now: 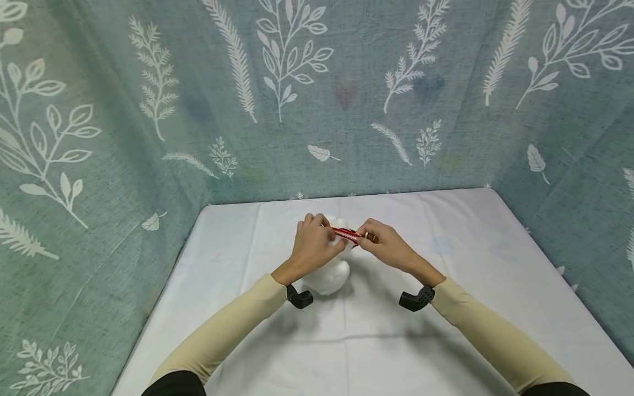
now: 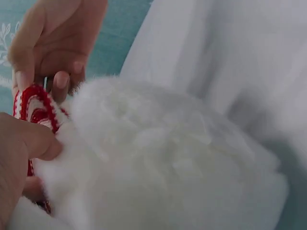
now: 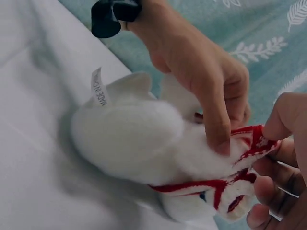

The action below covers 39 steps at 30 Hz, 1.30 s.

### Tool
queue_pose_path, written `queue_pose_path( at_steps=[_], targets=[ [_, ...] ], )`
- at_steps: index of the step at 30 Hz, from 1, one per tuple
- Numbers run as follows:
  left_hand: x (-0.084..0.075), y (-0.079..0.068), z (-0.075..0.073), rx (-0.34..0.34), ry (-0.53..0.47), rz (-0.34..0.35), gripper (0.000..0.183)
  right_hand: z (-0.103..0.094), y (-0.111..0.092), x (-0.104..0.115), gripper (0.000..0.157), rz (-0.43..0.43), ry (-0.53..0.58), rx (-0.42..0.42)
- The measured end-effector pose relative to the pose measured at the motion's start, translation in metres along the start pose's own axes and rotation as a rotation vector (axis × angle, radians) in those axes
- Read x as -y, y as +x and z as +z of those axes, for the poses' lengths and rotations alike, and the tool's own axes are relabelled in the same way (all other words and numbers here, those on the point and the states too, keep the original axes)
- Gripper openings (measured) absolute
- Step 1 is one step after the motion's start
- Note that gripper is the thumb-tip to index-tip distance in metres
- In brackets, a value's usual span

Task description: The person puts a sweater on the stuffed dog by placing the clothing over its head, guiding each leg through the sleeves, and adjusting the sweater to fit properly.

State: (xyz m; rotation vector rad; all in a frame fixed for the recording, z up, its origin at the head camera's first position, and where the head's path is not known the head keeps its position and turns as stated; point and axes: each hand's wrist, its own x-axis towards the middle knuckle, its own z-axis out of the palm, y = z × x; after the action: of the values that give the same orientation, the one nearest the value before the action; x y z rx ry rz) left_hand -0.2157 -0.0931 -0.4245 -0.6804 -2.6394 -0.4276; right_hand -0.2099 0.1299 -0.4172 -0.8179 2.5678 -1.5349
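Observation:
A fluffy white plush toy [image 1: 329, 278] lies on the white-covered table, partly hidden under my left hand [image 1: 313, 242]. Around it runs a red-and-white knitted scarf [image 3: 250, 143], pulled taut between both hands. My left hand holds one part of the scarf close against the plush, thumb [image 3: 219, 136] pressed to the white fur. At the scarf's right side, my right hand [image 1: 388, 242] pinches the knit between thumb and fingers. In the right wrist view, another striped part of the scarf hangs below the fingers. The left wrist view is mostly filled by the white fur [image 2: 158, 153].
A white fabric tag [image 3: 99, 87] with printed letters sticks up from the plush. The white tablecloth [image 1: 346, 352] has fold creases. Green-blue curtains [image 1: 346, 154] with white leaf prints stand behind and at both sides. Each wrist wears a black camera band [image 1: 417, 298].

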Motion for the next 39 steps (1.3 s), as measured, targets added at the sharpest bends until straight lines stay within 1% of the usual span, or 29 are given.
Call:
queue_pose_path(
  at_steps=[1, 3, 5, 8, 10, 12, 14, 17, 20, 22, 25, 28, 31, 33, 36, 39],
  targets=[
    [0.001, 0.0, 0.0, 0.0, -0.019, -0.017, 0.029, 0.001, 0.0, 0.0, 0.013, -0.007, 0.004, 0.003],
    [0.003, 0.002, 0.0, 0.003, -0.063, -0.042, 0.03, 0.003, 0.001, -0.007, 0.011, -0.021, 0.014, 0.011],
    [0.004, 0.003, 0.0, 0.011, -0.112, -0.047, 0.031, 0.003, 0.001, -0.01, 0.01, -0.029, 0.022, 0.021],
    [0.007, 0.005, -0.003, 0.048, -0.153, -0.013, 0.036, 0.001, 0.0, -0.015, 0.015, 0.015, 0.059, 0.036],
    [0.009, 0.006, -0.006, 0.091, -0.158, 0.028, 0.043, -0.001, -0.002, -0.019, 0.018, 0.053, 0.062, 0.018],
    [0.011, 0.008, -0.009, 0.14, -0.165, 0.059, 0.044, -0.003, -0.003, -0.023, 0.018, 0.09, 0.056, -0.014],
    [0.012, 0.01, -0.012, 0.179, -0.173, 0.068, 0.039, -0.004, -0.004, -0.027, 0.019, 0.11, 0.019, -0.05],
    [0.012, 0.014, -0.014, 0.212, -0.181, 0.051, 0.036, -0.002, -0.003, -0.03, 0.024, 0.112, -0.057, -0.08],
    [0.01, 0.017, -0.015, 0.232, -0.158, 0.047, 0.039, 0.002, 0.001, -0.029, 0.026, 0.077, -0.136, -0.093],
    [0.008, 0.018, -0.015, 0.251, -0.125, 0.051, 0.043, 0.004, 0.003, -0.028, 0.023, 0.043, -0.183, -0.11],
    [0.004, 0.019, -0.014, 0.277, -0.08, 0.069, 0.043, 0.005, 0.005, -0.026, 0.015, 0.007, -0.23, -0.14],
    [0.003, 0.018, -0.014, 0.266, -0.041, 0.094, 0.041, 0.005, 0.006, -0.024, 0.01, -0.016, -0.253, -0.164],
    [0.002, 0.017, -0.012, 0.221, -0.016, 0.115, 0.034, 0.005, 0.006, -0.023, 0.009, -0.04, -0.258, -0.185],
    [0.002, 0.017, -0.01, 0.195, -0.012, 0.117, 0.028, 0.005, 0.006, -0.023, 0.008, -0.054, -0.252, -0.202],
    [0.001, 0.017, -0.007, 0.174, -0.005, 0.097, 0.021, 0.005, 0.005, -0.02, 0.008, -0.087, -0.227, -0.222],
    [-0.003, 0.017, -0.006, 0.175, 0.013, 0.062, 0.021, 0.007, 0.005, -0.016, 0.008, -0.126, -0.191, -0.234]
  ],
)
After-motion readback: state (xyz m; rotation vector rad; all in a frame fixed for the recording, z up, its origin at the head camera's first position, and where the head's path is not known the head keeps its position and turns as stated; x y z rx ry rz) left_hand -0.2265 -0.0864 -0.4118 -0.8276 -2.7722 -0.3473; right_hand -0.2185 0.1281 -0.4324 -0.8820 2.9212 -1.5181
